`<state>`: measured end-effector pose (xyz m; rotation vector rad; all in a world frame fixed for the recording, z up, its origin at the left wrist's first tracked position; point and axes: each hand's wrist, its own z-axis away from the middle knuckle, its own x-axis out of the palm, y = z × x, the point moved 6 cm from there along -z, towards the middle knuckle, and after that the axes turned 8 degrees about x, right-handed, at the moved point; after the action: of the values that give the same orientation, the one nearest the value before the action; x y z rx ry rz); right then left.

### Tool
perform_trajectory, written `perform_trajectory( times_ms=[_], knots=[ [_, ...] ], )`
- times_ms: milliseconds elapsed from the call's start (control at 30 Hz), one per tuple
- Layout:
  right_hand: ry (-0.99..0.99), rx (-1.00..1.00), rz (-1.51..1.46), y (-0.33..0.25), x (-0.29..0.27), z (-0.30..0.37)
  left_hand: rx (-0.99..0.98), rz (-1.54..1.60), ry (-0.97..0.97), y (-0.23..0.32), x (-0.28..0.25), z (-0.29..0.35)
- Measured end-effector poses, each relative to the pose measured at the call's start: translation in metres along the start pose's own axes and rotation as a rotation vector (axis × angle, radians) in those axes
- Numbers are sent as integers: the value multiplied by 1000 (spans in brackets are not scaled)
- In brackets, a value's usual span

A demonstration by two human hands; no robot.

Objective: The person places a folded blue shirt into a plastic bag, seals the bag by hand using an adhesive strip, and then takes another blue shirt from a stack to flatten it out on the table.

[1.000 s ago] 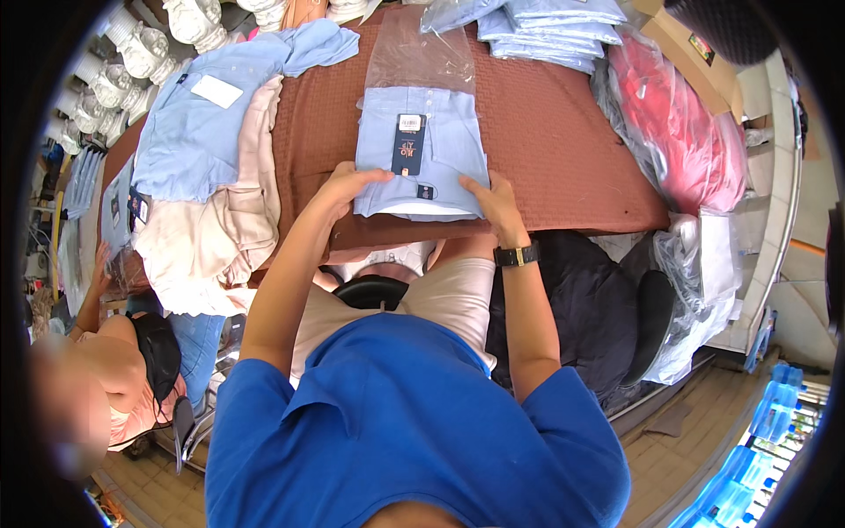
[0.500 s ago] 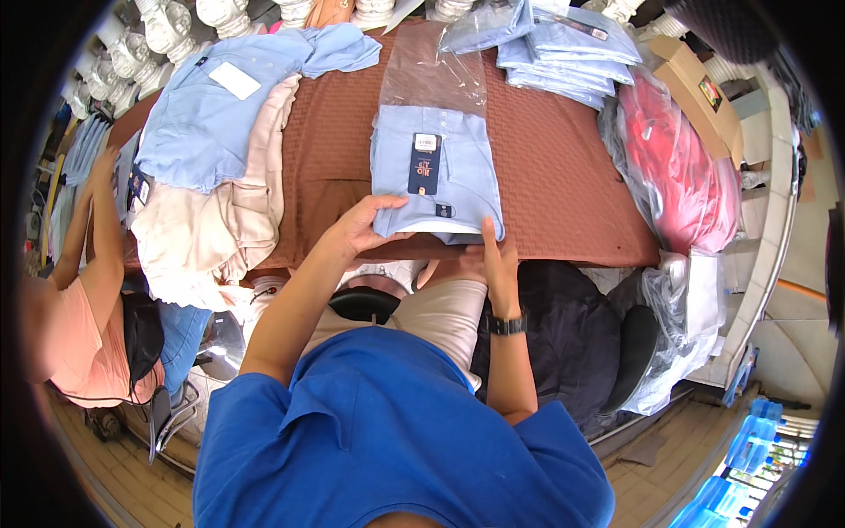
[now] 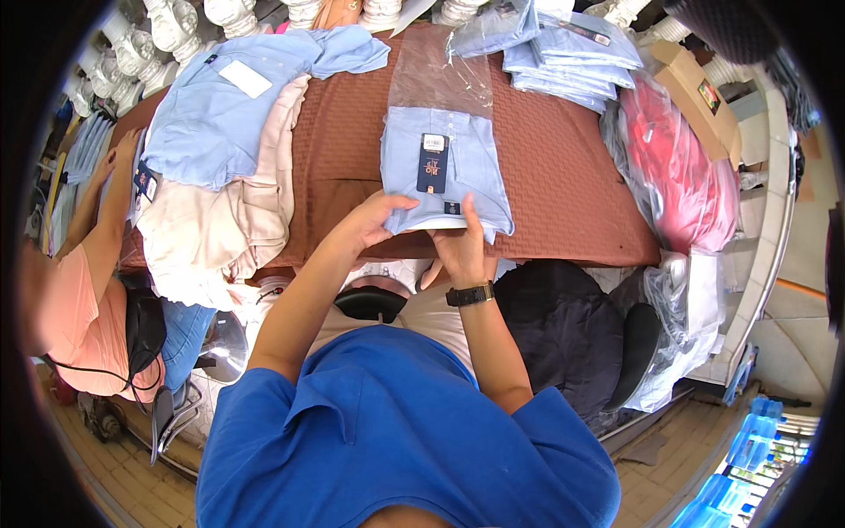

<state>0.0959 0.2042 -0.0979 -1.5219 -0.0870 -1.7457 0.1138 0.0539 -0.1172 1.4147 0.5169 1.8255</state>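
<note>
A folded light-blue shirt (image 3: 484, 167) lies on the brown-covered table in front of me, with a dark hang tag (image 3: 432, 165) on top. Its clear plastic bag (image 3: 444, 75) stretches flat past the shirt's far end. My left hand (image 3: 374, 220) grips the near left edge, thumb on top and fingers partly hidden underneath. At the near edge, right of the middle, my right hand (image 3: 461, 248) has its thumb up against the shirt and its fingers mostly below. A thin white edge shows along the fold between the two hands.
To the left, a loose blue shirt (image 3: 207, 132) lies over beige cloth (image 3: 220, 220). Bagged blue shirts (image 3: 572, 57) are piled at the back right, beside red garments in plastic (image 3: 673, 167) and a cardboard box (image 3: 695, 101). Another person's arms (image 3: 114, 189) reach in at far left.
My right hand has moved left and inward from the shirt's near right corner to its near edge. My left hand keeps its hold at the near left.
</note>
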Motion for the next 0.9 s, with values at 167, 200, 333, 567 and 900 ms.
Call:
perform_trajectory(
  times_ms=[167,200,333,567,900],
  knots=[
    [219,18,53,-2,-16,-4,120,-988,341,50,-7,13],
    [223,11,56,1,-17,-5,186,-902,422,56,-25,1],
    [229,-31,71,7,-26,-11,137,-432,280,54,-49,-40],
    [230,-64,90,7,-28,-11,185,-320,254,66,-26,-75],
    [222,-46,-7,9,-23,-12,518,142,299,71,-56,-133]
  ],
)
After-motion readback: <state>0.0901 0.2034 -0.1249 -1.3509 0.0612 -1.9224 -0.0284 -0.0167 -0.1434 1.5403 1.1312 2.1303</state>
